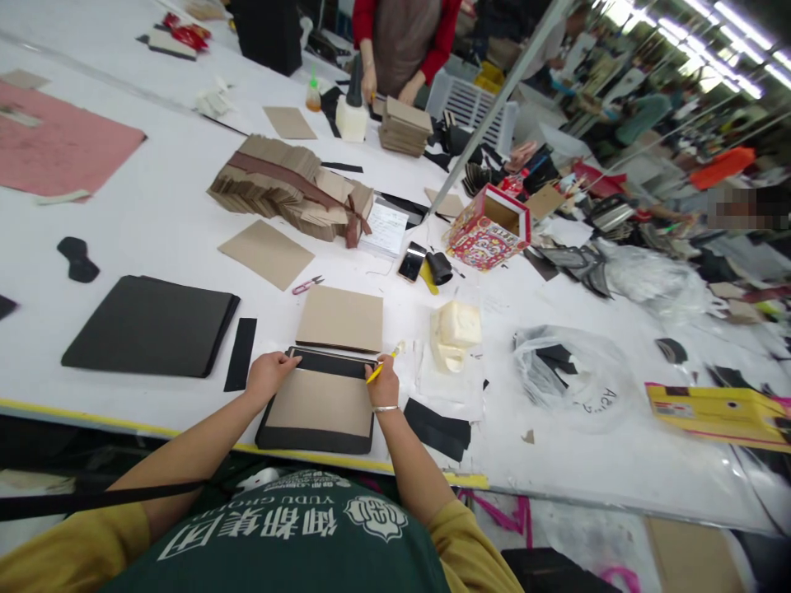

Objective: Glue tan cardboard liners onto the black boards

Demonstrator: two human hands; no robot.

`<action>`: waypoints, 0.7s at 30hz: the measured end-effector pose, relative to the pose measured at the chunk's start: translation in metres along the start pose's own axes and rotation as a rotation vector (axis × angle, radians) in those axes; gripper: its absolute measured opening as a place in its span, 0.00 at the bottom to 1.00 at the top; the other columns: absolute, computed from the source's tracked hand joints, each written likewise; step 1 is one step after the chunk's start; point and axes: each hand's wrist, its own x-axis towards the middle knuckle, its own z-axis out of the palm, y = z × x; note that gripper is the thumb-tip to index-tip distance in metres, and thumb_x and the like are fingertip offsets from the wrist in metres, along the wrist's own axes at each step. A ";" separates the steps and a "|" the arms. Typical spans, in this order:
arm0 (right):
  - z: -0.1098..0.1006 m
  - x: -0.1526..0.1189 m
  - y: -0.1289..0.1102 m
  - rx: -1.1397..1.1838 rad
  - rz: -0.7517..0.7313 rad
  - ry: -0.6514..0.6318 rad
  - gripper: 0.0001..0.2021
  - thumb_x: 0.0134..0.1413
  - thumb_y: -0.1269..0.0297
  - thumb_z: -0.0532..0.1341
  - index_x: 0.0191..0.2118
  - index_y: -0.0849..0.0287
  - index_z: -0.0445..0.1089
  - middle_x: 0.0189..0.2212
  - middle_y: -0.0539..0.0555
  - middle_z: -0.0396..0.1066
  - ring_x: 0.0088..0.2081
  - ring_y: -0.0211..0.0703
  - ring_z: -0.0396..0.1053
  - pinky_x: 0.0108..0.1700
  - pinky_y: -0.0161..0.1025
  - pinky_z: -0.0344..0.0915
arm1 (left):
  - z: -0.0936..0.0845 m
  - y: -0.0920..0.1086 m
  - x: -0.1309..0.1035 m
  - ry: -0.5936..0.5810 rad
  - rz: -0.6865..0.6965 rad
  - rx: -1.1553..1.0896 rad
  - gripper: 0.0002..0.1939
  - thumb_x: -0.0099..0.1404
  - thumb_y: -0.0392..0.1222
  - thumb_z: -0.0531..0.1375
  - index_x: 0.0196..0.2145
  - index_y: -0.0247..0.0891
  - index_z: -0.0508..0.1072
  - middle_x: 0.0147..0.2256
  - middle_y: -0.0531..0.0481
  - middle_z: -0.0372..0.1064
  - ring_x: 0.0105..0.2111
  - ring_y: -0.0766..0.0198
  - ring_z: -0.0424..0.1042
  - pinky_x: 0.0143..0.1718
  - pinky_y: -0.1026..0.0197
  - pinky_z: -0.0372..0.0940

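Note:
A black panel (315,439) lies on the table in front of me with a tan cardboard sheet (321,402) on it. A black strip (334,365) runs across the far edge of that sheet. My left hand (269,375) pinches the strip's left end, fingertips on its top. At the right end, the fingertips of my right hand (384,385) press on the strip. That hand also grips a thin yellow brush (383,364), its pale tip pointing away from me. Just beyond lies a stack of tan cardboard sheets (342,317).
Black panels (152,325) are stacked at left, beside a loose black strip (241,354). To the right stand a cream-coloured glue container (456,325) and more black strips (437,428). Pink snips (307,285), a phone (411,261) and a patterned box (488,231) lie farther off. A co-worker (404,49) stands opposite.

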 end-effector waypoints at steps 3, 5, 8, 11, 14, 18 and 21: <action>0.001 0.000 0.000 0.004 0.010 -0.001 0.13 0.50 0.64 0.56 0.41 0.57 0.55 0.24 0.47 0.65 0.25 0.39 0.67 0.29 0.33 0.59 | 0.000 0.001 -0.001 0.004 -0.004 0.012 0.21 0.52 0.59 0.53 0.16 0.38 0.63 0.15 0.52 0.62 0.19 0.64 0.63 0.22 0.63 0.48; 0.002 0.000 0.000 -0.002 0.011 0.006 0.13 0.51 0.64 0.57 0.42 0.57 0.55 0.24 0.47 0.65 0.25 0.40 0.67 0.29 0.33 0.58 | 0.000 0.001 -0.001 0.007 0.005 0.023 0.22 0.52 0.59 0.53 0.16 0.38 0.64 0.15 0.52 0.62 0.20 0.64 0.64 0.22 0.63 0.48; 0.002 0.001 -0.003 -0.030 0.026 0.006 0.13 0.50 0.64 0.57 0.42 0.57 0.56 0.23 0.47 0.65 0.25 0.40 0.67 0.28 0.33 0.58 | 0.002 0.000 0.001 0.011 0.011 0.044 0.22 0.52 0.60 0.53 0.17 0.38 0.65 0.15 0.51 0.63 0.21 0.63 0.64 0.22 0.63 0.49; 0.001 0.003 -0.005 -0.068 0.023 0.002 0.13 0.50 0.65 0.57 0.42 0.58 0.57 0.23 0.48 0.65 0.25 0.40 0.66 0.28 0.34 0.57 | 0.003 -0.002 0.004 0.004 0.020 0.076 0.22 0.53 0.60 0.52 0.18 0.38 0.67 0.17 0.51 0.64 0.22 0.63 0.65 0.22 0.63 0.49; -0.002 0.002 -0.004 -0.124 -0.005 0.054 0.14 0.50 0.63 0.58 0.43 0.59 0.58 0.27 0.52 0.67 0.28 0.42 0.67 0.29 0.35 0.59 | 0.000 -0.005 0.005 -0.014 0.054 0.156 0.23 0.55 0.60 0.51 0.20 0.37 0.68 0.20 0.50 0.66 0.24 0.62 0.65 0.23 0.63 0.51; -0.004 -0.004 0.000 -0.211 -0.231 0.144 0.14 0.52 0.64 0.56 0.44 0.63 0.60 0.34 0.58 0.67 0.36 0.45 0.66 0.37 0.40 0.62 | -0.001 -0.010 -0.003 0.220 0.351 0.329 0.18 0.59 0.51 0.53 0.38 0.35 0.70 0.38 0.42 0.69 0.38 0.57 0.67 0.34 0.60 0.58; 0.001 -0.014 -0.003 -0.247 -0.500 0.082 0.09 0.55 0.67 0.53 0.42 0.63 0.63 0.37 0.60 0.67 0.39 0.46 0.64 0.41 0.42 0.62 | 0.006 -0.014 -0.015 0.229 0.800 0.442 0.17 0.62 0.37 0.50 0.49 0.39 0.65 0.51 0.42 0.63 0.51 0.56 0.60 0.47 0.56 0.54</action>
